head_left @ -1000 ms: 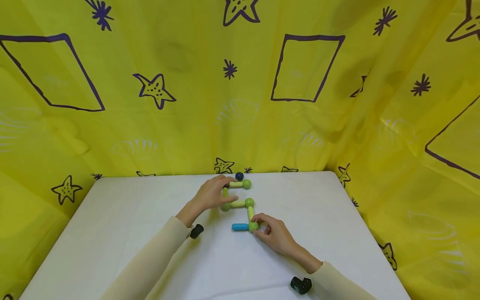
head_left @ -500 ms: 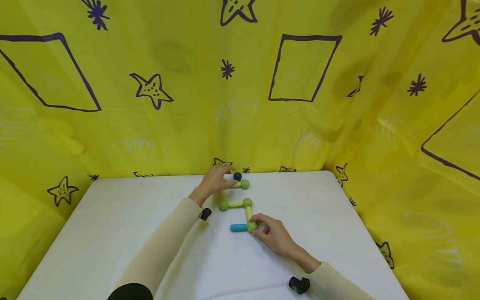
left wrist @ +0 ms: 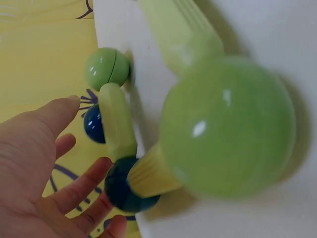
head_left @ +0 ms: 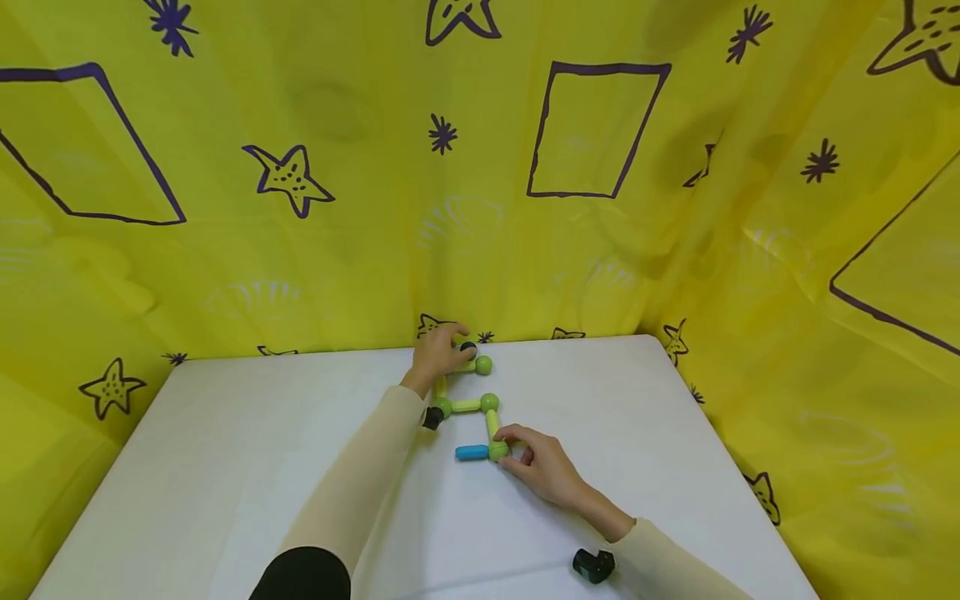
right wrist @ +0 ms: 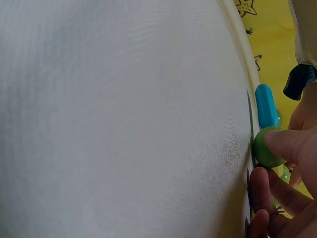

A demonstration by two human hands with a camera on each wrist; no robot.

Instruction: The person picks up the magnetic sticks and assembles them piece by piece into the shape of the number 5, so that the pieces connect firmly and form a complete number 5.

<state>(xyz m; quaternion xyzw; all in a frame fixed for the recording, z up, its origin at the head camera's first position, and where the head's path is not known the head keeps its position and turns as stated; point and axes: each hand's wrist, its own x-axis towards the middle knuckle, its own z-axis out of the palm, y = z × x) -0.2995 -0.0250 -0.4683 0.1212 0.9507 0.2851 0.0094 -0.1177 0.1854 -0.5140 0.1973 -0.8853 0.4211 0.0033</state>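
A zigzag of magnetic building sticks and balls lies on the white table. My right hand (head_left: 543, 467) pinches the green ball (right wrist: 267, 148) at its near corner, where a blue stick (head_left: 472, 452) points left and a yellow-green stick (head_left: 492, 423) runs away from me. My left hand (head_left: 437, 354) reaches over the far end, its fingers spread around a loose-looking dark blue ball (left wrist: 94, 124) behind a pale green stick (left wrist: 117, 121). In the left wrist view its fingertips overlap the edge of the dark blue corner ball (left wrist: 126, 186). A green ball (head_left: 483, 365) ends the far row.
The white table (head_left: 247, 467) ends just behind the far row, against a yellow curtain (head_left: 360, 250) with purple drawings. Large in the left wrist view, another green ball (left wrist: 228, 126) joins two sticks. Black wrist cameras (head_left: 594, 566) hang under both wrists.
My left hand has moved from the left side of the zigzag up and back to the dark blue ball at the far edge. The right hand keeps its pinch on the green ball.
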